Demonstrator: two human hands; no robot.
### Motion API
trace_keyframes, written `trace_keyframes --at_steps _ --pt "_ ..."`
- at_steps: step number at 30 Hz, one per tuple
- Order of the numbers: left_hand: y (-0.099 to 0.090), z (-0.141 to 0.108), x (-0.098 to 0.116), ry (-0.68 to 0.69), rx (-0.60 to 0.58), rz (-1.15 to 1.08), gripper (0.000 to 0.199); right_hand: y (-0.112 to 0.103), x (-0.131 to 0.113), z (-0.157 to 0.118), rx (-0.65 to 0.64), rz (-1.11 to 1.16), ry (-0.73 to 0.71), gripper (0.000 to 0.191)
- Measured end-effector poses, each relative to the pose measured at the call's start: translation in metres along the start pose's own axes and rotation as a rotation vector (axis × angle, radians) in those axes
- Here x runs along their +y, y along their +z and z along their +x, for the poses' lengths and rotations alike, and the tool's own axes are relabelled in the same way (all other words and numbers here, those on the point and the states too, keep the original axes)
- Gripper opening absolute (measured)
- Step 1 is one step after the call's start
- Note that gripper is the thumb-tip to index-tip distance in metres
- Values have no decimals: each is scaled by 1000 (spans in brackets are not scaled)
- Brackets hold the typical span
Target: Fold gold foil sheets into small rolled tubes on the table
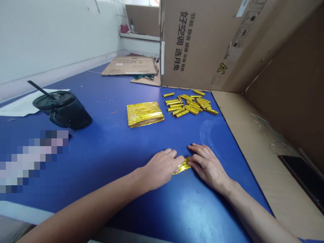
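A narrow strip of gold foil paper (184, 166) lies on the blue table between my two hands, its ends partly covered by fingers. My left hand (163, 167), curled closed, grips the left end of it. At the other end, my right hand (206, 163) pinches the foil with thumb and index finger, while its other fingers stretch forward over the table. Beyond them sits a flat stack of gold foil paper (145, 114). Several small rolled gold foil pieces (192, 103) lie in a loose pile farther right.
A dark mug (73, 111) with a stick in it stands at the left, by a white sheet (15, 104). Flattened cardboard (130, 65) lies at the back. A large cardboard box (202, 44) walls off the far right. A black phone-like object (303, 179) rests on cardboard.
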State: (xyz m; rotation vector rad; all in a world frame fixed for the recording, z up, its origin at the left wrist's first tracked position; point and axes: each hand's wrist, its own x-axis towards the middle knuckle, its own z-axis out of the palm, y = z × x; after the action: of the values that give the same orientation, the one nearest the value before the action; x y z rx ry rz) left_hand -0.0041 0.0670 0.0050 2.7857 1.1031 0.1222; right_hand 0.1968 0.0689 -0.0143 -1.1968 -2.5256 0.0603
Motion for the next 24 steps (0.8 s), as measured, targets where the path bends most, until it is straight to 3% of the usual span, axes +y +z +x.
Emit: trace_keyframes --at_steps 6,13,20,24 --pt "2 -1 0 76 14 3 15 1 -2 0 -5 -39 -6 14" --pt "0 -10 1 67 7 26 18 2 4 2 -10 41 50 14" --pt "10 -19 22 44 95 62 18 6 14 1 1 102 118 24" --pt "17 -23 31 110 143 58 24 6 16 1 -39 88 159 33"
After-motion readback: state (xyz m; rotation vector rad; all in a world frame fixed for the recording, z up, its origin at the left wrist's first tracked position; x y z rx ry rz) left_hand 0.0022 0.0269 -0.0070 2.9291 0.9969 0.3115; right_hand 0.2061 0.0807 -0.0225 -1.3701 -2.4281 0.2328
